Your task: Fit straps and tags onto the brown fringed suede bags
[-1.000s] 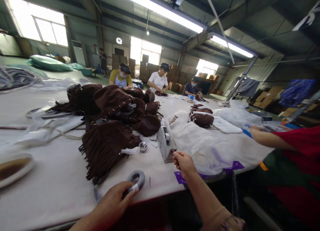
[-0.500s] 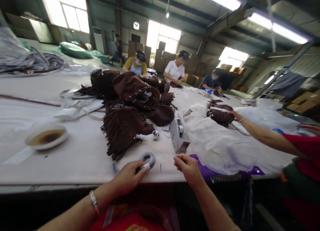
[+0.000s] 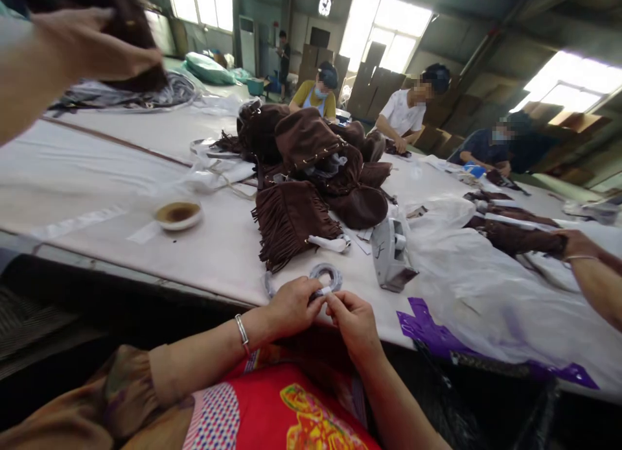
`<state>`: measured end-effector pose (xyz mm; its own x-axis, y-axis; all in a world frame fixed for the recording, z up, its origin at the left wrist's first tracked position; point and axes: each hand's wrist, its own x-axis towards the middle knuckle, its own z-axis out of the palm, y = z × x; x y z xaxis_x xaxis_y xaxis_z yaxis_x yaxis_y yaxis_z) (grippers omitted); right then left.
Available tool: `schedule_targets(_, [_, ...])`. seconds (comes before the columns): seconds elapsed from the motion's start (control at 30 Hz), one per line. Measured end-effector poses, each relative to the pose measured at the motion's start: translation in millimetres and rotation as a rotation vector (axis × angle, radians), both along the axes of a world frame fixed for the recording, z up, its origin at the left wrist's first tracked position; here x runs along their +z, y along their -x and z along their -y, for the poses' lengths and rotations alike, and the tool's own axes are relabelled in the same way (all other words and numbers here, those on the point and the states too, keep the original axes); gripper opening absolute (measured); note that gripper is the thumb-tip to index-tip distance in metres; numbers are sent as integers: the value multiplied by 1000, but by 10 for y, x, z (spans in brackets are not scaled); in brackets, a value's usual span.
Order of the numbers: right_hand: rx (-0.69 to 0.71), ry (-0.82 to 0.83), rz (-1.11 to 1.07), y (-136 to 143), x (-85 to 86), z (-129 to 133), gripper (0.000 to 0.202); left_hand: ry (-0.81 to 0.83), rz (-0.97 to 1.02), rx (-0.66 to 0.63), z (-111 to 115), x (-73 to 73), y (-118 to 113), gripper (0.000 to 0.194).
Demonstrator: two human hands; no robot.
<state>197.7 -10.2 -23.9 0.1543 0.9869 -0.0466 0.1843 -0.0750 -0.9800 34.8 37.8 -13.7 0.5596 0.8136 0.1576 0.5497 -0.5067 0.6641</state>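
Note:
A grey ring (image 3: 334,276) wrapped in clear plastic is gripped at its near side by my left hand (image 3: 293,306), thumb and fingers closed. My right hand (image 3: 357,327) meets it there, thumb and forefinger pinched at a small piece of white tape (image 3: 321,293) on the ring. To the left, a second curved wrapped piece (image 3: 268,284) shows beside my left hand; whether it joins the ring I cannot tell. Just beyond lies a brown fringed bag (image 3: 299,220) with a white-wrapped part (image 3: 330,244). A grey tape dispenser (image 3: 391,259) stands to the right of the ring.
More brown bags (image 3: 311,142) are heaped behind. A shallow dish (image 3: 178,215) of brown liquid sits left. Plastic sheeting (image 3: 466,288) and purple plastic (image 3: 437,333) cover the right side. Co-workers' hands (image 3: 92,45) (image 3: 580,246) hold brown items at far left and right.
My right hand has moved left to the ring and now touches it beside my left hand. The view has turned right, and a co-worker's hand with a brown item has entered at upper left.

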Motion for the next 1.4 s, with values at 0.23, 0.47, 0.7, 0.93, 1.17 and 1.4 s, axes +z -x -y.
schedule_targets(0.23, [-37, 15, 47, 17, 7, 34, 35, -15, 5, 27, 18, -26, 19, 18])
schedule_targets(0.47, [-69, 36, 53, 27, 3, 56, 38, -34, -44, 36, 44, -5, 33, 19])
schedule_targets(0.7, [-172, 104, -56, 108, -46, 38, 43, -150, -258, 49, 131, 82, 10, 22])
schedule_targets(0.93, [-222, 182, -151, 157, -35, 8, 46, -213, -393, 58, 134, 130, -24, 26])
schedule_targets(1.17, [-163, 207, -328, 151, -11, 31, 38, -136, -271, 34, 30, 163, 50, 20])
schedule_targets(1.4, [-147, 131, -356, 226, 5, 44, 33, 89, -13, -57, -70, 249, 91, 25])
